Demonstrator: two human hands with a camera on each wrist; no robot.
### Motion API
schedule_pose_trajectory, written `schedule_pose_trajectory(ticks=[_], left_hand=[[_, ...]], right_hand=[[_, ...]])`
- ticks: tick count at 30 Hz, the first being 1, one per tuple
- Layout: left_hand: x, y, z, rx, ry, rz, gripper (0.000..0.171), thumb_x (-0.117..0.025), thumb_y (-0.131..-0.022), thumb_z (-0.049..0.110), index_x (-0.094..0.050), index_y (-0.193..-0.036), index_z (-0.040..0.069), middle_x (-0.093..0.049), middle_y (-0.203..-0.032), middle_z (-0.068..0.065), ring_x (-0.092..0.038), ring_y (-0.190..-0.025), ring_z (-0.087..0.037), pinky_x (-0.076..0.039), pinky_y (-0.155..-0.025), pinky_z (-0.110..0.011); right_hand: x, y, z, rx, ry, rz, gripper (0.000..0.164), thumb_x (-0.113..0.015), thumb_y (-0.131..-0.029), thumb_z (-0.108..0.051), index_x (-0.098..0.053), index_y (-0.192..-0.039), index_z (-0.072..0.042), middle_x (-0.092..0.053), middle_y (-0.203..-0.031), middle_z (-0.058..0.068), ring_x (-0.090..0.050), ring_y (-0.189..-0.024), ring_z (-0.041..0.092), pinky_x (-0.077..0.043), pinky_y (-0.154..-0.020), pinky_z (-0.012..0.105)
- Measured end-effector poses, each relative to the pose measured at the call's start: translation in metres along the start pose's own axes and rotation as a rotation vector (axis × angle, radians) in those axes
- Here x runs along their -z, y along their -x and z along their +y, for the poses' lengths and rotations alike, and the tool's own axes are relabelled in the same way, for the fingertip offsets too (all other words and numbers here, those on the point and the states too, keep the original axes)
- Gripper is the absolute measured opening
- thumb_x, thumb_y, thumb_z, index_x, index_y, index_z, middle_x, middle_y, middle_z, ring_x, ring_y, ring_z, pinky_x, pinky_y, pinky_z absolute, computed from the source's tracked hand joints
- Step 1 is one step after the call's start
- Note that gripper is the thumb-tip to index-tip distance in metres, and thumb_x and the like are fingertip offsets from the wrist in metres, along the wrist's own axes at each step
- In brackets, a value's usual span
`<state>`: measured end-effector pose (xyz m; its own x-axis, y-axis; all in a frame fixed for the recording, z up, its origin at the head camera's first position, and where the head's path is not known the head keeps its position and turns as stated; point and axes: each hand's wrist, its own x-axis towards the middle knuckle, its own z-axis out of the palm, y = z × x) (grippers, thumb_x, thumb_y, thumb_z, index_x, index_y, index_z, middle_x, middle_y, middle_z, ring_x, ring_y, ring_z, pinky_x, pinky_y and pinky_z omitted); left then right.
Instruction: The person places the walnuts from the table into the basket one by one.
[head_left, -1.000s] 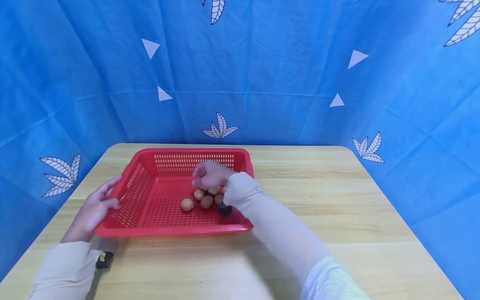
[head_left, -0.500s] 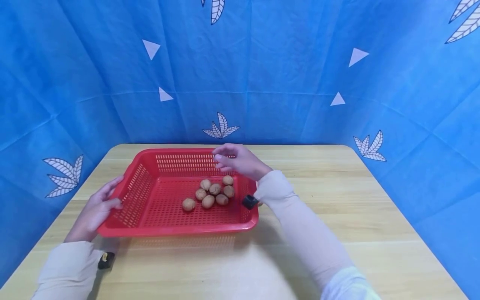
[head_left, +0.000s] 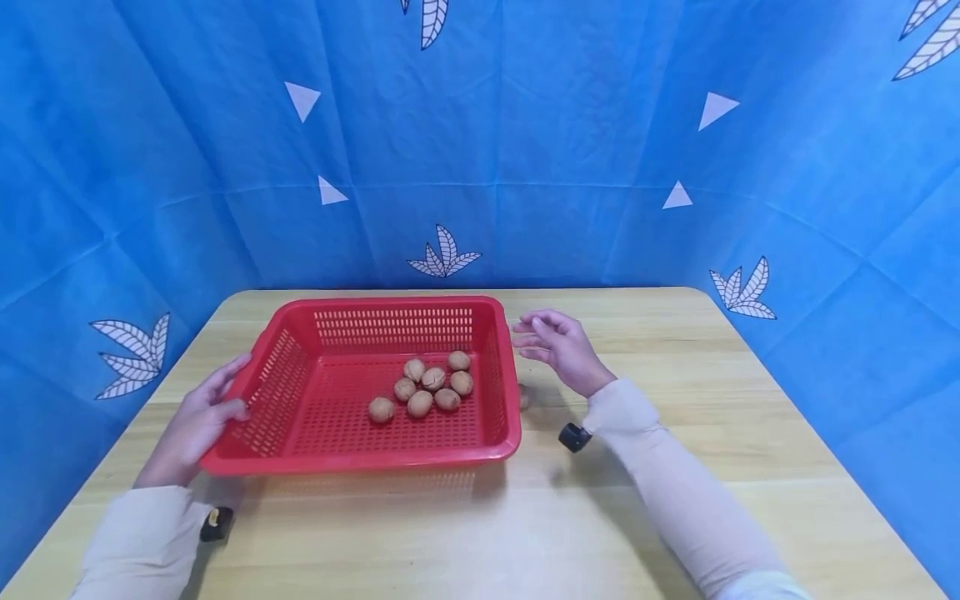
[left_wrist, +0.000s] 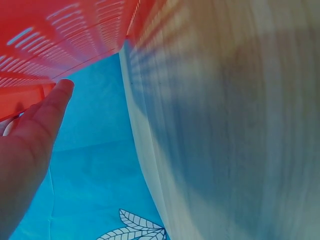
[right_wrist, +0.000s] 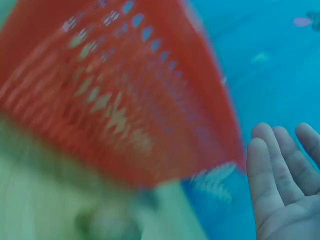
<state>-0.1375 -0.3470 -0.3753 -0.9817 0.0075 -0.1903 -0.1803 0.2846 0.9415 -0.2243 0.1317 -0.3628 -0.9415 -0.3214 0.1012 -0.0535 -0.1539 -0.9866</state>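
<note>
In the head view a red plastic basket [head_left: 360,457] with slotted walls stands on the table. Several brown walnuts [head_left: 420,404] lie inside it, mostly grouped toward its right half. My left hand [head_left: 197,423] grips the basket's left rim; in the left wrist view the thumb [left_wrist: 42,120] lies along the slotted wall. My right hand [head_left: 562,348] is off the basket's right side, fingers loosely spread with nothing in them, as the right wrist view also shows. One more walnut [head_left: 523,397] sits on the table beside the basket's right wall, partly hidden by it.
The wooden table [head_left: 675,367] extends to the right and in front of the basket. A blue cloth [head_left: 570,225] with leaf prints hangs around its back and sides. Black wrist cameras [head_left: 574,437] sit at both cuffs.
My right hand has come up out of the basket and moved right, past its right wall, uncovering the walnuts. The left hand stays on the left rim; the basket has shifted slightly right.
</note>
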Motion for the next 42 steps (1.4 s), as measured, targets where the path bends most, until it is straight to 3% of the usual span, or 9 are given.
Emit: schedule_pose_trajectory(ticks=[2,5,10,15,19,22,30,42], left_hand=[[-0.001,0.000,0.000,0.004,0.007,-0.001,0.079,-0.049,-0.094,0.003,-0.008,-0.157,0.024,-0.026,-0.144,-0.020,-0.057,-0.094,-0.002,-0.056,-0.078,-0.034],[-0.002,0.000,-0.001,0.008,0.018,-0.003,0.079,-0.049,-0.094,0.002,-0.008,-0.157,0.025,-0.027,-0.143,-0.019,-0.057,-0.093,-0.003,-0.057,-0.078,-0.034],[0.000,0.000,-0.003,0.002,0.002,0.004,0.078,-0.049,-0.094,0.001,-0.009,-0.157,0.024,-0.032,-0.139,-0.015,-0.058,-0.091,-0.003,-0.057,-0.075,-0.031],[0.001,-0.001,-0.002,-0.010,0.009,0.003,0.078,-0.048,-0.094,0.000,-0.009,-0.157,0.023,-0.036,-0.137,-0.011,-0.058,-0.092,-0.003,-0.057,-0.075,-0.031],[0.001,-0.001,-0.001,-0.006,0.012,0.001,0.078,-0.048,-0.093,0.001,-0.009,-0.157,0.023,-0.036,-0.137,-0.011,-0.058,-0.092,-0.003,-0.057,-0.077,-0.032],[0.001,-0.001,0.000,-0.004,0.000,0.004,0.079,-0.048,-0.093,0.001,-0.009,-0.157,0.024,-0.034,-0.139,-0.014,-0.058,-0.093,-0.002,-0.057,-0.077,-0.033],[0.000,0.001,0.001,0.002,-0.004,0.014,0.079,-0.049,-0.094,0.002,-0.008,-0.157,0.023,-0.030,-0.142,-0.018,-0.057,-0.092,-0.001,-0.057,-0.077,-0.033],[0.000,0.000,0.001,-0.009,0.002,0.019,0.078,-0.048,-0.093,-0.001,-0.010,-0.157,0.022,-0.037,-0.137,-0.010,-0.058,-0.091,-0.002,-0.056,-0.075,-0.030]], right_hand=[[0.010,0.005,0.008,-0.041,0.091,0.036,0.037,-0.050,-0.100,-0.010,-0.046,-0.127,0.014,-0.053,-0.125,0.030,-0.064,-0.100,0.028,-0.053,-0.088,0.040],[0.020,0.009,0.020,-0.094,0.303,0.022,0.034,-0.054,-0.097,-0.007,-0.050,-0.127,0.010,-0.053,-0.127,0.026,-0.062,-0.104,0.032,-0.054,-0.087,0.041],[0.021,0.012,0.036,-0.114,0.654,-0.129,0.042,-0.065,-0.090,-0.009,-0.054,-0.129,0.000,-0.053,-0.130,0.020,-0.062,-0.104,0.030,-0.054,-0.084,0.039],[0.015,0.011,0.045,-0.112,0.855,-0.233,0.048,-0.076,-0.080,-0.007,-0.060,-0.125,-0.009,-0.058,-0.114,0.005,-0.061,-0.088,0.019,-0.053,-0.078,0.033],[0.016,0.010,0.048,-0.099,0.964,-0.274,0.042,-0.082,-0.076,-0.010,-0.067,-0.114,-0.011,-0.059,-0.092,0.001,-0.055,-0.074,0.018,-0.050,-0.068,0.032],[0.018,0.010,0.050,-0.098,0.976,-0.294,0.035,-0.083,-0.076,-0.013,-0.068,-0.107,-0.012,-0.058,-0.083,0.001,-0.053,-0.072,0.017,-0.049,-0.066,0.031],[0.019,0.011,0.048,-0.110,0.927,-0.269,0.036,-0.081,-0.077,-0.011,-0.066,-0.110,-0.012,-0.062,-0.095,-0.002,-0.056,-0.085,0.018,-0.051,-0.075,0.031],[0.025,0.009,0.040,-0.137,0.661,-0.194,0.044,-0.074,-0.079,0.001,-0.059,-0.121,0.000,-0.058,-0.111,0.012,-0.062,-0.095,0.025,-0.054,-0.082,0.034]])
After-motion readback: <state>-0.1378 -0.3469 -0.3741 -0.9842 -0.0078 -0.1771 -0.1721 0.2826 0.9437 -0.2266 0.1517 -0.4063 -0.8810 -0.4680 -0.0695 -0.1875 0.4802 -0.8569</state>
